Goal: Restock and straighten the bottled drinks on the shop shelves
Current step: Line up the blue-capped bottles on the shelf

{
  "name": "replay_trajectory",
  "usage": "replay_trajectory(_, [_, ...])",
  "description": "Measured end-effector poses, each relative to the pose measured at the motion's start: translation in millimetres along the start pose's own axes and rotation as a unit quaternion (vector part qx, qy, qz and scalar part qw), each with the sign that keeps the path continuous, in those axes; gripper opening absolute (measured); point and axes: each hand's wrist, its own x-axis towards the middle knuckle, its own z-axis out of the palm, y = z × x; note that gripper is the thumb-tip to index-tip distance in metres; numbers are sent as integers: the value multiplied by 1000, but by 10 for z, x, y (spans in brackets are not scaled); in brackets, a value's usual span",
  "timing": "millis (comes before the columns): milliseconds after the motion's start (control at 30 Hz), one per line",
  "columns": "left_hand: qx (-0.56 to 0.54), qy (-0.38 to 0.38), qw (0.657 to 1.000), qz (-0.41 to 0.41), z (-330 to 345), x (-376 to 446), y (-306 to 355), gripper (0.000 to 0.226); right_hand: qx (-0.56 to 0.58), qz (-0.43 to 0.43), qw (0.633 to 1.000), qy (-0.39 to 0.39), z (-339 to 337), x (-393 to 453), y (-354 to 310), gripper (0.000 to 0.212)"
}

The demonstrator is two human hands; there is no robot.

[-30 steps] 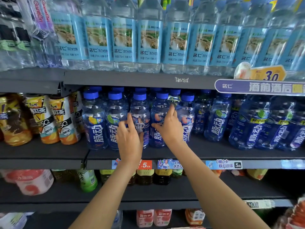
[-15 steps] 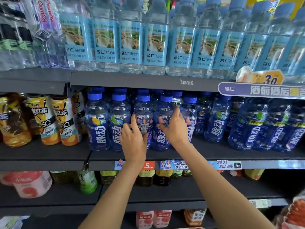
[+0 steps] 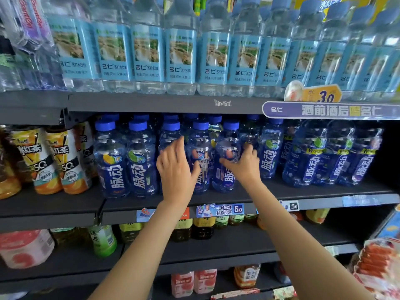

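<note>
dark metal shelving (image 3: 65, 204) filled the view, and on its middle shelf stood a front row of blue-capped bottles (image 3: 112, 161) with dark blue labels, upright and packed side by side. the left hand (image 3: 176, 167) lay against the third bottle (image 3: 171, 135) in that row, fingers straight and spread, thumb reaching toward the fourth bottle (image 3: 200, 148); it pressed rather than gripped. the right hand (image 3: 245, 163) had its fingers curled round the far side of the fifth bottle (image 3: 227, 148), thumb across the front, holding it where it stood on the shelf. more blue bottles (image 3: 313, 161) ran on to the right. yellow tea bottles (image 3: 43, 161) stood to the left. on the shelf above stood clear water bottles (image 3: 147, 53) with pale blue labels, and price tags (image 3: 220, 210) lined the middle shelf's edge. green and amber bottles (image 3: 104, 241) stood on the shelf below.
</note>
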Motion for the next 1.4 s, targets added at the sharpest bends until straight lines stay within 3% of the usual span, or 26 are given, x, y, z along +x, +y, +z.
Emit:
replay_trajectory(67, [36,-2,999,19,58,27,75,69,23,5,997,-68,66,26,55,86])
replay_trajectory(200, [86,10,996,10,180,48,185,72,14,-25,998,-64,70,98,139,73])
replay_trajectory(300, [114,-1,993,-9,299,32,249,77,6,-64,988,-138,-43,208,213,78])
replay_trajectory(567, [147,-18,987,-66,392,19,378,83,50,-113,961,-247,-106,414,346,87])
replay_trajectory(767, [119,-65,983,-126,368,-48,487,84,111,-97,942,-301,-73,437,520,78])
replay_trajectory(1167, [67,-37,984,-159,385,-139,507,69,95,-91,965,-227,6,448,538,64])
replay_trajectory(1400, [90,-52,985,-135,352,-148,419,68,59,-12,987,-149,-3,571,586,76])
